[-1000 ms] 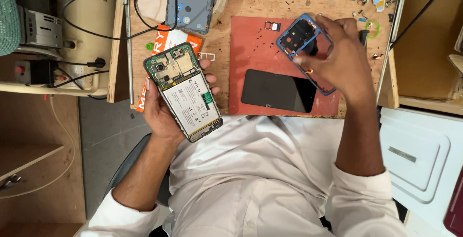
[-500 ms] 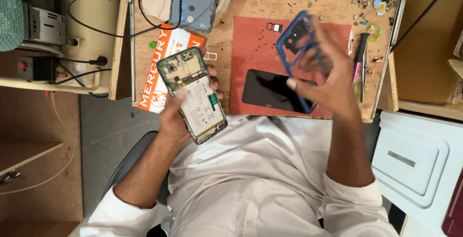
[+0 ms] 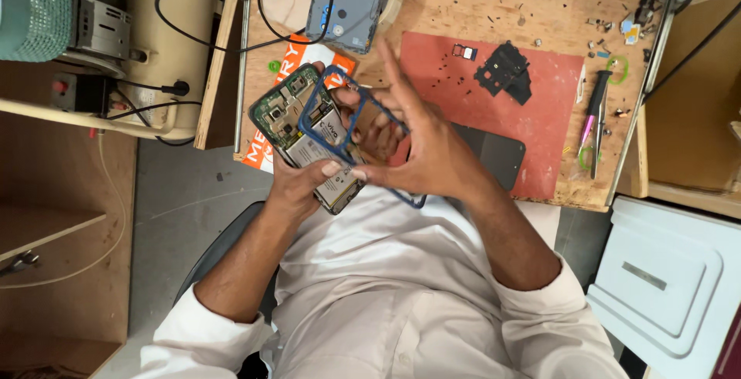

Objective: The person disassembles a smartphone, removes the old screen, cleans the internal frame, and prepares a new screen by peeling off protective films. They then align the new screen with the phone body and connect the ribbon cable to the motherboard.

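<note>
My left hand (image 3: pixel 297 186) grips an opened phone (image 3: pixel 297 120) with its green circuit board and white battery showing, held tilted above the table's near edge. My right hand (image 3: pixel 428 151) holds a thin blue phone frame (image 3: pixel 324 89) by its lower side, fingers spread upward. The frame lies over the opened phone, overlapping its upper half. Behind my right hand a black phone screen (image 3: pixel 494 151) rests on a red work mat (image 3: pixel 540 116).
A black plastic part (image 3: pixel 505 78) and a small tray lie on the mat. A grey-blue phone back (image 3: pixel 347 1) sits at the table's far side over an orange box (image 3: pixel 266 151). Tweezers and a screwdriver (image 3: pixel 596 113) lie right. A beige machine (image 3: pixel 147 32) with cables stands left; a white case (image 3: pixel 664 271) right.
My right hand carried the blue frame leftward from above the red mat onto the opened phone. The left hand stayed nearly in place. The view shifted, revealing more of the mat.
</note>
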